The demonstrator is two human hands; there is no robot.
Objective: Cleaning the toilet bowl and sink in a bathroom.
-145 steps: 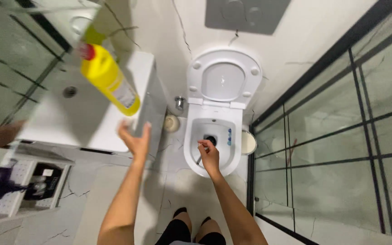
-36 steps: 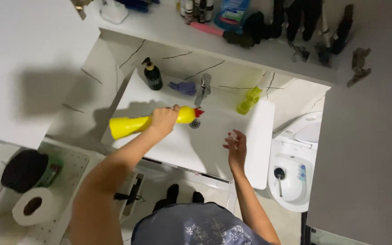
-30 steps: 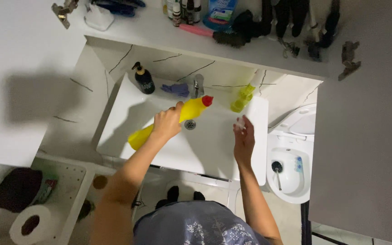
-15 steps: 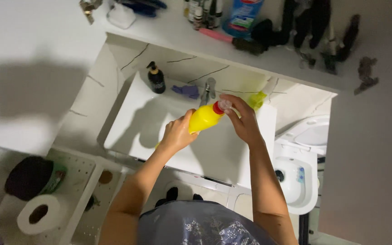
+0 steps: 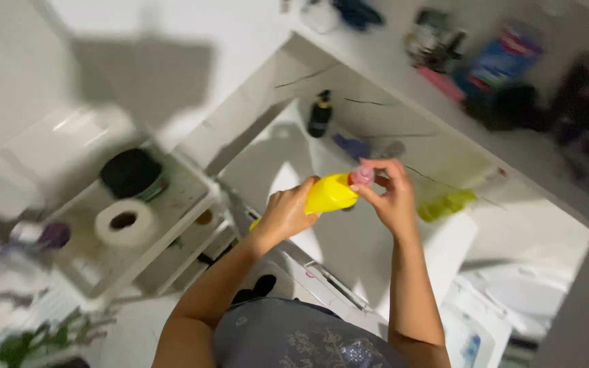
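Gripping the yellow bottle (image 5: 328,193) around its body, the left hand (image 5: 286,212) holds it tilted above the white sink (image 5: 349,238), neck pointing toward the right hand (image 5: 391,197). The right hand is closed on the bottle's pinkish-red cap (image 5: 361,176), fingertips pinched around it and the palm turned to the bottle. Both hands meet over the basin, in front of the wall

Behind them on the sink's back edge stands a dark pump bottle (image 5: 320,114), with a purple cloth (image 5: 353,146) lying a little to its right. A yellow-green spray bottle (image 5: 446,204) sits at the sink's far right corner, just beyond the right hand. To the left of the sink, a white rack (image 5: 90,262) carries a toilet paper roll (image 5: 125,222) and, beside it, a dark round container (image 5: 131,174). The upper shelf (image 5: 376,58) holds several blurred items that cannot be made out
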